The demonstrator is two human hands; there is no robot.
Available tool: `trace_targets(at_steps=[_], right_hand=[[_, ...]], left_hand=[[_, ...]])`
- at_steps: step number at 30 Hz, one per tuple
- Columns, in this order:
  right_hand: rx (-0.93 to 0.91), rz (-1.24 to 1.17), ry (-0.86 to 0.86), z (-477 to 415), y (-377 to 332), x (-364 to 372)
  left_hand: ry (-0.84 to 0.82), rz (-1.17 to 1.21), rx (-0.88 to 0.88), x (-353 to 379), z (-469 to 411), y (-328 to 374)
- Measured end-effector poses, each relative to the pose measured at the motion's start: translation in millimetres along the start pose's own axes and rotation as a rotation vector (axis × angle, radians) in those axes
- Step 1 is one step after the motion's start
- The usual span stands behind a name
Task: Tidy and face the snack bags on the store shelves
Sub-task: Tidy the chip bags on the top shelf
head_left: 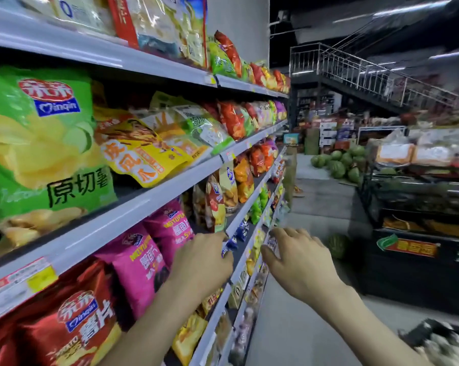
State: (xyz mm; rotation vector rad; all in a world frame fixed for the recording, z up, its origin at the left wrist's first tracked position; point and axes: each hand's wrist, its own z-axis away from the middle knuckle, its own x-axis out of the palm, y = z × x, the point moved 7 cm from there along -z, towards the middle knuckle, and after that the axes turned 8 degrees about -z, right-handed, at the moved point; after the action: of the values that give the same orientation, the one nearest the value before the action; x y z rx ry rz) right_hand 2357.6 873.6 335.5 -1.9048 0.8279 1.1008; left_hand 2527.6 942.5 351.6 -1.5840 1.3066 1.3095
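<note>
Left grip (202,262) pinching small blue packet (231,245); right grip (299,257) spread, fingertips on pale packet (272,244). Pink bags (143,260) beside left grip faced; yellow bag (141,159) above slumped. Much left, likely.

Out at nine o'clock the big green plastic crisp bag (46,143) shows "Qinqin" in white on a blue patch under a red oval, with black characters 原切薯 lower down. Down at seven o'clock the shiny red crisp bag (72,320) carries the same "Qinqin" patch above white 薯片, and the pink foil bags (141,262) just inward of it read "MOYUP…" in yellow. The yellow shelf tag (42,278) and the red-and-green sign (408,248) at four o'clock are too blurred to read.
</note>
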Motion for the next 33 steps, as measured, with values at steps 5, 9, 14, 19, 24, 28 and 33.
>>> trace_targets(at_steps=[5,9,14,19,24,28,33], right_hand=[[0.147,0.035,0.018,-52.6,39.1,15.3],[0.201,0.063,0.022,-88.3,60.3,21.1],[0.261,0.056,0.025,-143.8,100.4,30.4],[0.261,0.067,0.034,-223.8,162.7,42.0],[0.221,0.063,0.055,-332.9,238.0,38.4],[0.158,0.036,0.05,-412.8,284.4,33.9],[0.093,-0.002,0.035,-504.6,333.5,47.8]], left_hand=[[-0.037,0.028,0.085,22.9,-84.2,14.9],[-0.057,0.078,0.126,37.9,-149.9,29.2],[-0.055,0.149,0.184,56.0,-234.6,60.2],[-0.049,0.179,0.194,81.6,-319.2,100.5],[-0.017,0.078,0.162,101.6,-419.3,146.3],[-0.003,0.033,0.123,110.8,-487.1,174.2],[0.008,-0.01,0.069,134.8,-565.3,191.3]])
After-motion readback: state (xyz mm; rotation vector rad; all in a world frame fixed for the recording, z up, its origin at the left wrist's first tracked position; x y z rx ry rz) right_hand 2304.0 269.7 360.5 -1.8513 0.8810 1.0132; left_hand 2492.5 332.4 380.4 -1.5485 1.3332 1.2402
